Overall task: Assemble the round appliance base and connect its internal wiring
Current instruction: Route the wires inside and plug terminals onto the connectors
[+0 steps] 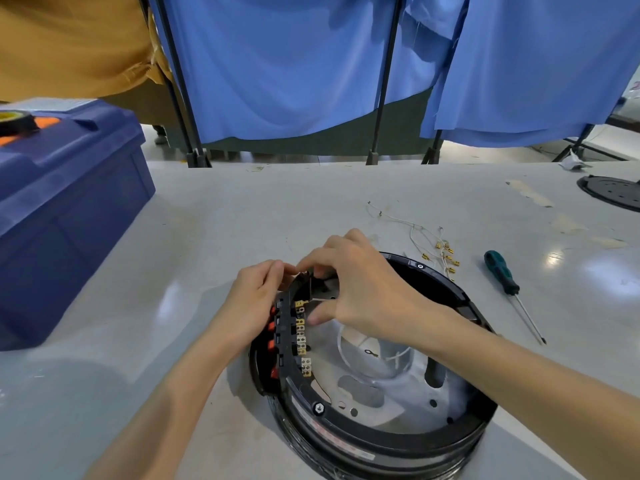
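The round black appliance base lies open side up on the table, showing a silver metal plate and white wires inside. Along its left rim runs a switch block with red buttons outside and brass terminals inside. My left hand grips the outer left rim by the top of the switch block. My right hand reaches over the rim, its fingertips pinching a small black part at the block's top end. What the fingers hold is mostly hidden.
A loose bundle of white wires with brass connectors lies behind the base. A green-handled screwdriver rests to the right. A blue plastic crate with a tape roll stands at left. A black disc sits far right.
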Tool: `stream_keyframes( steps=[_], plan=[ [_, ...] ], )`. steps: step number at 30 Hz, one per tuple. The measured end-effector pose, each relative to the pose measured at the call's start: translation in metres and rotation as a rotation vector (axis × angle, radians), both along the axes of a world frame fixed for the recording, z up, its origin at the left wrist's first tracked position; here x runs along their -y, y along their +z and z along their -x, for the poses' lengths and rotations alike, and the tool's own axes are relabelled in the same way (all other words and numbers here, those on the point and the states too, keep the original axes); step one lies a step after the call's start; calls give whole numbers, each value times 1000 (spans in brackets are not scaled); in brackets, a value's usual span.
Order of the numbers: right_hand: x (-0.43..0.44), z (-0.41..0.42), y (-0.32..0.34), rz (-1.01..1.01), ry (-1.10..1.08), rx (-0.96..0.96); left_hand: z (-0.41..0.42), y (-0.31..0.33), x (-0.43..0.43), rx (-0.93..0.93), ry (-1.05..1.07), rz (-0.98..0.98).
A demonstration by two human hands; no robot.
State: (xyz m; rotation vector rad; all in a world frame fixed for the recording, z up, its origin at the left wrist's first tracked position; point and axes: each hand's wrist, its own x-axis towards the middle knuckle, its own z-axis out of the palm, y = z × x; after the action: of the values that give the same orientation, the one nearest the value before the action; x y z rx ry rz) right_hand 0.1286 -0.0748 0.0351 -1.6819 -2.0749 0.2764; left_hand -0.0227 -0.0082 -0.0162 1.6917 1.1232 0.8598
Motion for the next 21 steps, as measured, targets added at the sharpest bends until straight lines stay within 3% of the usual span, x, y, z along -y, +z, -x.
stream_keyframes(
  steps=[11, 15, 21],
  plan=[
    [1, 3, -6, 26, 53, -42, -8, 7, -2, -147, -5, -30],
    [2, 2, -6, 23, 59, -26, -5, 7, 1, -137, -18, 0],
    [1, -12, 4, 60, 63, -200, -7, 16, 1, 4, -14, -6]
  ],
)
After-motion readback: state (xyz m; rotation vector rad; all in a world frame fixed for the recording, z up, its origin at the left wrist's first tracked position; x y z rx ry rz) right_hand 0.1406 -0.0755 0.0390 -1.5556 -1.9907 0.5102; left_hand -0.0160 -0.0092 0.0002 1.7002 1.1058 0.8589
